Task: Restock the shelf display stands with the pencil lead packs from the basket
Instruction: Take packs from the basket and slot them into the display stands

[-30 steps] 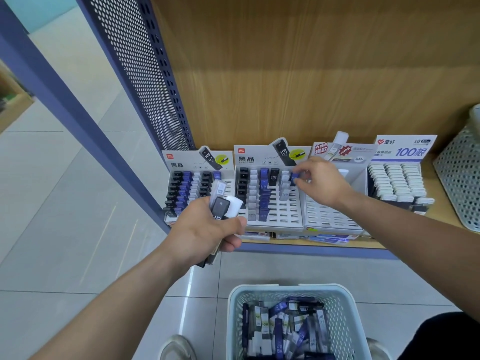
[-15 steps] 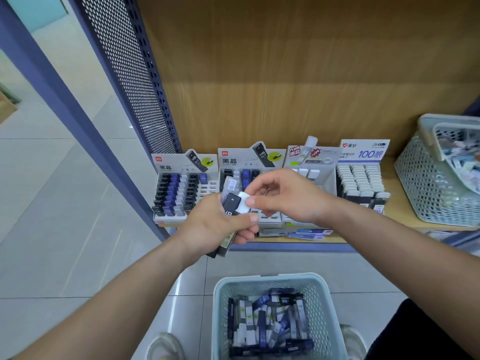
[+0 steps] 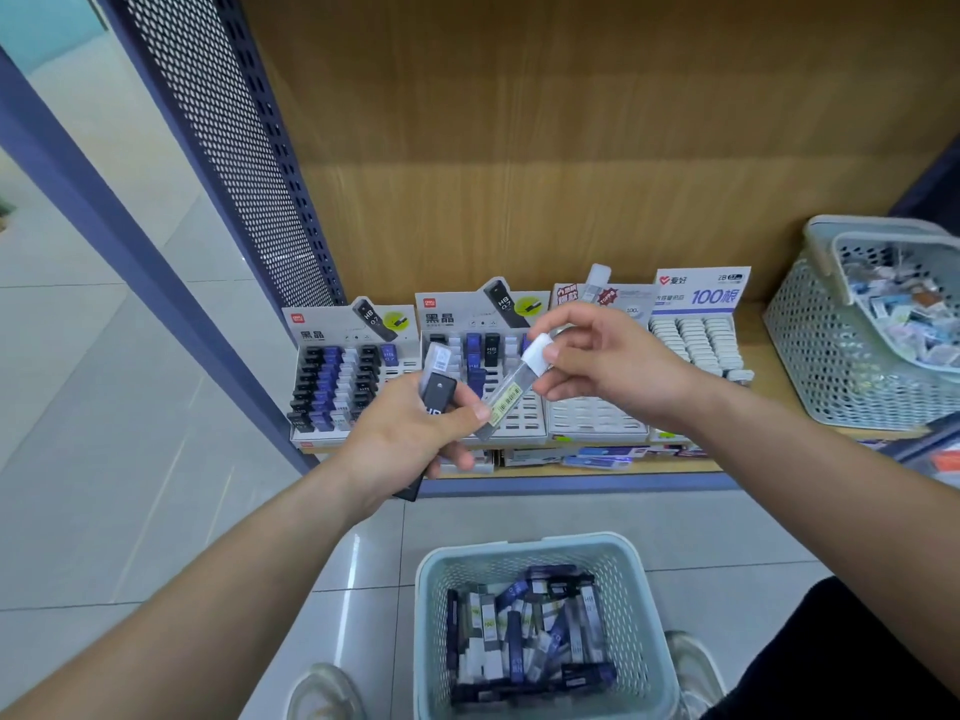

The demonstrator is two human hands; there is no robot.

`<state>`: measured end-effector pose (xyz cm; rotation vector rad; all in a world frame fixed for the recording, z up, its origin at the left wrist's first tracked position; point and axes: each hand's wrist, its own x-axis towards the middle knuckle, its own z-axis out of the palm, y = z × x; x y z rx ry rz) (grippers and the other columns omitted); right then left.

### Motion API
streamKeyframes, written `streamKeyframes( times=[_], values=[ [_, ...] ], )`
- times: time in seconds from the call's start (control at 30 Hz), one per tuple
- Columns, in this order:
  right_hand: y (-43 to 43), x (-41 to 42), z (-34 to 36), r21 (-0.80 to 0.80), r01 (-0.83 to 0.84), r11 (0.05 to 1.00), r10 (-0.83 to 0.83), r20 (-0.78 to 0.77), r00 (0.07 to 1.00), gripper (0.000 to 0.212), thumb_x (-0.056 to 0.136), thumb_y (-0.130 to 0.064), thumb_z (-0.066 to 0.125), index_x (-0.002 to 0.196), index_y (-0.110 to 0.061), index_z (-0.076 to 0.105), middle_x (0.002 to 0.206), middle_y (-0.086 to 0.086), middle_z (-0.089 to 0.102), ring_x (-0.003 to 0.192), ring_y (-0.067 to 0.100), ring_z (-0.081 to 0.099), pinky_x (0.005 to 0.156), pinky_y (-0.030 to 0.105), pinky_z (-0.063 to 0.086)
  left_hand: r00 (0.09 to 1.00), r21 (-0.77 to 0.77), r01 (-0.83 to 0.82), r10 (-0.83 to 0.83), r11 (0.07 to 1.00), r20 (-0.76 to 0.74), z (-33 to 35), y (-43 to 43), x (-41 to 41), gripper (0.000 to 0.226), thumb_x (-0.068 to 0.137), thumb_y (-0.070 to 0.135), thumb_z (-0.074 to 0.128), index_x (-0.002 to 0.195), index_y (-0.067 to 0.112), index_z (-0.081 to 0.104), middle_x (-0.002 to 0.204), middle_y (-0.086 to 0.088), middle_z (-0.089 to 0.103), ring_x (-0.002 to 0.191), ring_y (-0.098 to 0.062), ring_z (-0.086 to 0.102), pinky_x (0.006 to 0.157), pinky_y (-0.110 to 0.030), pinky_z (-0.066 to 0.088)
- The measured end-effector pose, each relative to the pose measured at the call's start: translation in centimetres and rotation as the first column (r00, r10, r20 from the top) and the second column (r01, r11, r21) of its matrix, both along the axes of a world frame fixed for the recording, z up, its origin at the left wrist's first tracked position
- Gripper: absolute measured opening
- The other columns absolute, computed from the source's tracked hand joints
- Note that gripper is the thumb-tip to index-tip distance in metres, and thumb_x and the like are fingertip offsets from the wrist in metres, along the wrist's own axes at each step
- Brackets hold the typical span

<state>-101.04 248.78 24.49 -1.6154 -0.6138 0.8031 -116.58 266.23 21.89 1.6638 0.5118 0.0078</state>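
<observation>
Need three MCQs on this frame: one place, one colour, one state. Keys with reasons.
1. The shelf basket stands: A left of the display stands; B right of them; C behind them.
2. The cap of the clear pack in the right hand is: A red; B green; C white.
3. The left hand: A grips several packs; B is open and empty; C is out of view.
Key: B, it sits past the rightmost stand; C, the pinched cap is white; A, its fingers curl round them.

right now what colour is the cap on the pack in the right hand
The cap is white, on a clear pack pinched by the right hand; head view.
</observation>
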Motion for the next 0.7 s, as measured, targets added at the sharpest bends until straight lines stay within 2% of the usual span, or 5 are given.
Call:
streamKeyframes(
  times=[0.17, 0.37, 0.47, 0.57, 0.7],
  values=[
    [-0.5, 0.6, -0.2, 0.016, -0.010, 1.000, 0.011, -0.041, 0.999, 0.011, 0.094, -0.013, 0.067, 0.087, -0.014, 0.059, 0.088, 0.012, 0.068, 0.072, 0.023, 0.069, 0.072, 0.031, 0.059, 0.998, 0.003, 0.064, -0.064, 0.998, -0.024, -0.1, -1.3, 1.0, 0.018, 0.088, 0.017, 0.078, 0.096, 0.012, 0.063, 0.066, 0.006, 0.063, 0.045, -0.012, 0.049, 0.040, -0.022, 0.039],
    [-2.6, 2.9, -0.7, -0.095, -0.012, 0.995, 0.023, 0.108, 0.994, 0.021, 0.087, 0.004, 0.072, 0.100, -0.011, 0.065, 0.099, 0.013, 0.072, 0.084, 0.016, 0.069, 0.078, 0.030, 0.060, 0.998, -0.029, 0.027, -0.029, 0.999, -0.062, -1.0, -2.3, 2.7, 0.022, 0.086, 0.015, 0.081, 0.097, 0.013, 0.063, 0.068, 0.005, 0.062, 0.046, -0.011, 0.043, 0.042, -0.021, 0.036],
    [-4.2, 4.8, -1.5, -0.175, 0.098, 0.980, -0.067, 0.173, 0.983, 0.033, 0.082, 0.003, 0.077, 0.109, -0.013, 0.068, 0.088, 0.006, 0.069, 0.072, 0.011, 0.067, 0.071, 0.019, 0.056, 0.996, -0.032, 0.040, -0.042, 0.999, -0.083, -1.7, -2.4, 3.3, 0.019, 0.089, 0.013, 0.077, 0.100, 0.014, 0.061, 0.069, 0.004, 0.058, 0.050, -0.013, 0.043, 0.045, -0.023, 0.039],
    [-5.4, 7.3, -3.0, -0.242, 0.244, 0.939, -0.161, 0.317, 0.935, 0.027, 0.079, -0.002, 0.082, 0.099, -0.016, 0.069, 0.077, -0.004, 0.069, 0.057, 0.003, 0.063, 0.056, 0.011, 0.045, 0.993, 0.005, 0.079, -0.078, 0.997, -0.093, -2.2, -2.6, 3.6, 0.018, 0.093, 0.012, 0.071, 0.106, 0.014, 0.059, 0.060, 0.012, 0.057, 0.051, -0.010, 0.045, 0.050, -0.023, 0.042],
    [-6.1, 11.0, -5.5, -0.297, 0.399, 0.867, -0.195, 0.536, 0.821, 0.017, 0.080, -0.013, 0.081, 0.088, -0.024, 0.071, 0.078, -0.013, 0.071, 0.063, -0.008, 0.061, 0.060, 0.010, 0.042, 0.989, 0.012, 0.087, -0.085, 0.996, -0.124, -2.5, -2.9, 4.2, 0.017, 0.095, 0.012, 0.067, 0.111, 0.015, 0.060, 0.076, -0.003, 0.062, 0.053, -0.010, 0.048, 0.057, -0.025, 0.045]
  ],
)
